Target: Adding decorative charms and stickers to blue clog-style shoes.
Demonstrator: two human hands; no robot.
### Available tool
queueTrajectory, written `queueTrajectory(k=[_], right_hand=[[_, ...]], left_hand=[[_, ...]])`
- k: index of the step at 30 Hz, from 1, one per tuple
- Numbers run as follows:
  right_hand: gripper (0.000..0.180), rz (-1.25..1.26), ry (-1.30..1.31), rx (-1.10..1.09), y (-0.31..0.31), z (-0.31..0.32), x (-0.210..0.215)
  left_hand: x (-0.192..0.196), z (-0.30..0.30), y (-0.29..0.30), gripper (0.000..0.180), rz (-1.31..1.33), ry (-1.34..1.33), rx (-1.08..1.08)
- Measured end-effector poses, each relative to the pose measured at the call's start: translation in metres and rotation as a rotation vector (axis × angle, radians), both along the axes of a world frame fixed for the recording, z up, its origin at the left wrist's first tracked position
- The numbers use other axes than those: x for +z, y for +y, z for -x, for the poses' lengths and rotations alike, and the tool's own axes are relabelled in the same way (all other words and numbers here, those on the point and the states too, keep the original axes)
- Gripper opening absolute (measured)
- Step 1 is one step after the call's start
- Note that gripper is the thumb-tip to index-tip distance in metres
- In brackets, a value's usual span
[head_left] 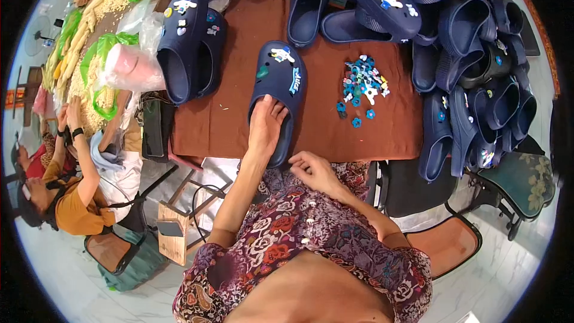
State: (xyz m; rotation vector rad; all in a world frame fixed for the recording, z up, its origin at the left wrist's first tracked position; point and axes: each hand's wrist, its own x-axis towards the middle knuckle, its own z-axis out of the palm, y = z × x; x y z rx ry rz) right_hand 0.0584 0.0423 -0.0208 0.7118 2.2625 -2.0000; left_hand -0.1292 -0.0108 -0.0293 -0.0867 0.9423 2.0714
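Note:
A navy blue clog [277, 84] lies upright on the brown cloth, toe away from me, with a white character charm, a green charm and a lettered blue charm on its top. My left hand [267, 121] reaches into its foot opening and grips it, some of the fingers hidden under the upper. Close to the heel, my right hand [315, 173] rests at the table's front edge, its fingers loosely bent and apart, with nothing visible in them. To the right of the clog is a loose pile of small shoe charms [363, 81], mostly blue, white and teal.
Stacked navy clogs [460, 30] fill the right side and the back. A decorated pair [185, 48] stands at the left, beside a pink roll [134, 67] in plastic. Farther left, people handle corn [95, 87]. A chair [418, 188] stands at the right.

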Motion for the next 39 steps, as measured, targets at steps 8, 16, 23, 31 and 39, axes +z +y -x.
queueTrajectory(k=[8,16,23,31,39], right_hand=[[0.009,-0.479,0.109,-0.446,0.066,-0.018,0.003],[0.024,-0.897,-0.013,-0.425,0.093,-0.034,-0.010],[0.021,-0.801,0.018,-0.397,0.089,-0.034,-0.012],[0.030,-0.807,0.055,-0.394,0.107,-0.005,-0.011],[0.034,-0.908,-0.001,-0.295,0.110,0.004,-0.015]], left_hand=[[0.012,0.012,0.022,0.038,-0.082,-0.220,0.109],[0.020,0.015,0.005,0.036,-0.010,-0.261,0.017],[0.033,-0.012,-0.021,0.035,0.111,-0.295,-0.138],[0.043,-0.021,-0.016,0.033,0.135,-0.280,-0.167],[0.034,-0.028,-0.030,0.022,0.146,-0.200,-0.176]])
